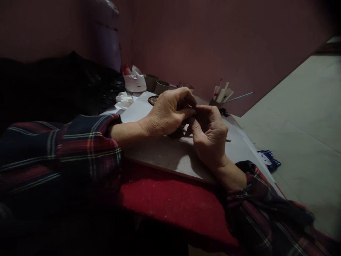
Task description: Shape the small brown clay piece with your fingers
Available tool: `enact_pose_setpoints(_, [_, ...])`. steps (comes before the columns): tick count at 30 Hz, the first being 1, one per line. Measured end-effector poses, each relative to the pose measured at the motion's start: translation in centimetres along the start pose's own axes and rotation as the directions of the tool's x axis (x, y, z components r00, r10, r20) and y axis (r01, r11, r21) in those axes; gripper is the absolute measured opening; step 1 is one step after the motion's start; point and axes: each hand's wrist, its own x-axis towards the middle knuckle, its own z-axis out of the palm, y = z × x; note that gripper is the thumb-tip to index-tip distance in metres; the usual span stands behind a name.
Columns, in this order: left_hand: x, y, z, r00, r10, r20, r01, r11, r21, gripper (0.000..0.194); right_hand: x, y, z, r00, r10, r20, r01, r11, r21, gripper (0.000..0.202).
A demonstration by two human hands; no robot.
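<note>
My left hand (pixel 170 110) and my right hand (pixel 210 133) meet above a pale board (pixel 160 154), thumbs and forefingers pinched close together. Whatever is between the fingertips is small, dark and mostly hidden, so I cannot name it. Below the left hand lies a dark lumpy piece (pixel 177 133), partly covered by the fingers. A thin stick (pixel 228 140) pokes out to the right from behind my right hand. Beyond my left hand, a dark round piece with yellowish specks (pixel 152 100) rests on the board.
Two grey-brown cups (pixel 162 86) and a white plastic bag (pixel 135 80) stand at the back. A holder with pale sticks (pixel 221 94) and a blue-handled brush (pixel 241 96) is at the back right. Black plastic (pixel 87 78) fills the left. Red cloth (pixel 170 197) covers the front.
</note>
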Motion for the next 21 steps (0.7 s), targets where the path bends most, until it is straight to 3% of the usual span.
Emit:
enact_pose_setpoints(13, [-0.06,-0.26,-0.16,1.0,-0.001,0.02,0.0,0.996,0.089,0.004,0.19,-0.24,0.08,0.998,0.047,-0.032,-0.048,0.999,-0.012,0.012])
enact_pose_setpoints(21, [-0.38,-0.47,0.09,0.997,0.036,0.067,-0.042,0.995,0.088,0.019,0.64,0.32,0.31,0.987,0.127,-0.094,-0.117,0.988,0.1,0.012])
